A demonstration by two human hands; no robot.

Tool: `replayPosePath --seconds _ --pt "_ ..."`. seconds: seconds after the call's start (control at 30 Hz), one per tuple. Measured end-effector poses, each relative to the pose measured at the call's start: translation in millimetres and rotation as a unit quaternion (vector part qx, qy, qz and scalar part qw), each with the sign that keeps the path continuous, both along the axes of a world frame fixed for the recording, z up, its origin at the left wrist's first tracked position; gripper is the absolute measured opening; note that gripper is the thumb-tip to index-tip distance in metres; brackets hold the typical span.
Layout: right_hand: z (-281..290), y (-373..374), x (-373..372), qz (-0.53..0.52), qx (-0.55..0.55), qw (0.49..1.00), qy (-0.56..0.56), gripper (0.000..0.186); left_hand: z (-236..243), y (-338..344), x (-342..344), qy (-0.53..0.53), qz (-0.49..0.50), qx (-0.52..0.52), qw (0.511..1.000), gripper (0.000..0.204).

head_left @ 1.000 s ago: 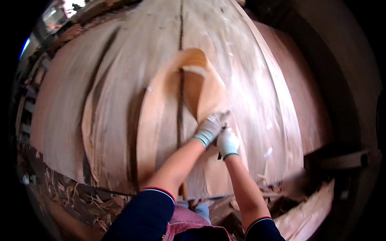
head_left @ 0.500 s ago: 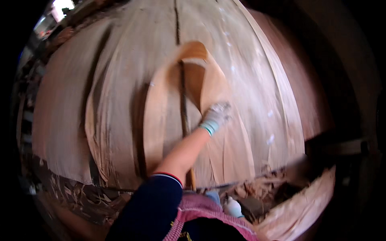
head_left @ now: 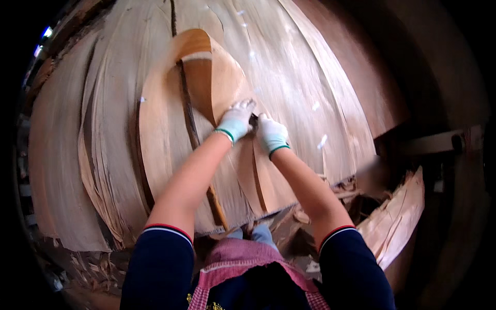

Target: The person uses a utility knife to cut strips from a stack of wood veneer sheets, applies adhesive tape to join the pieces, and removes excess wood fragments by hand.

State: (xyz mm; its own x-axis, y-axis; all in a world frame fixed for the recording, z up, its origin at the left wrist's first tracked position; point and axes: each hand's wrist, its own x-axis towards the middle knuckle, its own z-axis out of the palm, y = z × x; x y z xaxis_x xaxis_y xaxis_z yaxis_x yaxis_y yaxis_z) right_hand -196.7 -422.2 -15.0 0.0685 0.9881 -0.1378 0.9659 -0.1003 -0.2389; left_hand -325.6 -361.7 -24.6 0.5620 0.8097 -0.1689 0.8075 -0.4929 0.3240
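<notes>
A thin wood veneer sheet (head_left: 227, 77) is bent over in a loop on top of a broad layer of pale veneer (head_left: 289, 82). My left hand (head_left: 237, 119), in a white and mint glove, lies on the folded part with its fingers stretched out, pressing it down. Close beside it, my right hand (head_left: 272, 133), gloved alike, is closed round a small dark tool (head_left: 253, 121); most of this tool is hidden, so its kind does not show. Below the hands, a narrow slit opens between veneer edges (head_left: 260, 183). A long thin stick (head_left: 189, 111) runs under the loop toward my body.
Torn veneer scraps (head_left: 90, 266) litter the ground along the near edge. At the right, a large curved veneer piece (head_left: 395, 217) leans beside a pale beam (head_left: 431, 144). Ragged, overlapping veneer edges (head_left: 90, 175) lie at the left. Small white patches dot the sheet.
My right hand has come up from low beside my body to the veneer, next to my left hand, with the dark tool. The view has shifted; the loop is still bent over.
</notes>
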Motion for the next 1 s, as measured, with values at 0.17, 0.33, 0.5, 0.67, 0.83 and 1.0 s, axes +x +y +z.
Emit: replayPosePath --seconds 0.17,0.33,0.5,0.67,0.83,1.0 --pt "-13.2 -199.8 73.2 -0.083 -0.026 0.996 0.006 0.028 33.9 1.9 -4.3 -0.009 0.035 -0.047 0.998 0.092" --pt "-23.8 -354.0 82.1 -0.155 -0.079 0.983 0.063 0.022 44.8 2.2 -4.4 0.010 0.030 0.004 0.999 0.094" --pt "17.0 -234.3 40.4 -0.051 0.064 0.982 0.170 0.016 19.7 -15.8 -3.2 -0.026 0.008 0.099 0.995 0.090" --pt "18.8 -236.1 33.7 -0.063 0.018 0.994 0.085 0.023 83.2 -29.0 -8.5 -0.024 0.168 0.321 0.932 0.080" --pt "15.0 -235.3 28.3 -0.034 -0.004 0.997 0.073 0.025 59.3 -3.0 -56.7 -0.391 0.383 0.143 0.825 0.059" --pt "19.0 -234.9 21.3 -0.003 -0.059 0.997 0.043 0.026 73.1 -21.3 -117.5 -0.611 0.325 -0.035 0.721 0.031"
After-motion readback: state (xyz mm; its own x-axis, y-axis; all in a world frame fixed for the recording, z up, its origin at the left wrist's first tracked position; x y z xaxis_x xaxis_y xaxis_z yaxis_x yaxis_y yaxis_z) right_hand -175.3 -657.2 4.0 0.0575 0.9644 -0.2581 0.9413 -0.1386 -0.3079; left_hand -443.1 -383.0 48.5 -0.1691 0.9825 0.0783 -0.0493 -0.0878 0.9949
